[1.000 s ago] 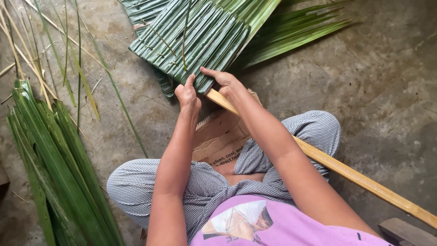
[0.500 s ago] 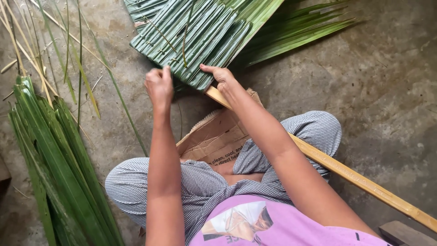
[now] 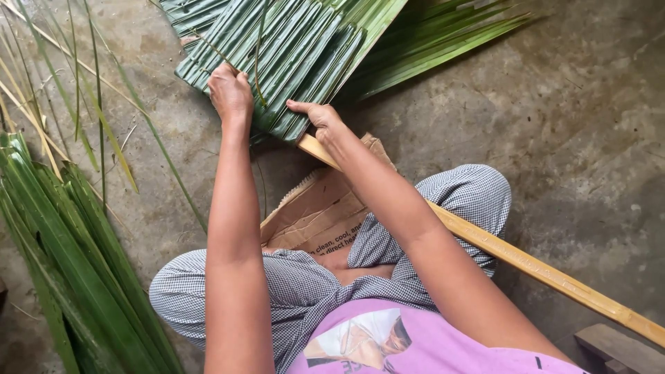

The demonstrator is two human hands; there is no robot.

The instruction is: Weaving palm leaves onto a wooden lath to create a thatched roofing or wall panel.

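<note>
A panel of folded green palm leaves [image 3: 298, 48] is stitched along a long bamboo slat [image 3: 526, 266] that runs from the panel down to the lower right across my lap. My left hand [image 3: 231, 93] rests fist-like on the panel's near left edge, its fingers closed on the leaf fold or a thin strip; what it grips is hidden. A thin green midrib strip [image 3: 257, 62] lies over the panel beside it. My right hand [image 3: 315, 116] pinches the panel's lower corner where the last leaf meets the slat.
A bundle of long loose green leaves [image 3: 62, 256] lies on the concrete floor at left, with thin dry midribs [image 3: 48, 76] scattered above it. A flattened cardboard piece [image 3: 318, 208] lies under my crossed legs. A wooden block [image 3: 616, 350] sits at bottom right.
My left hand left the panel's lower corner, swung out to the left, then came up onto the panel's left edge. My right hand stayed at the corner.
</note>
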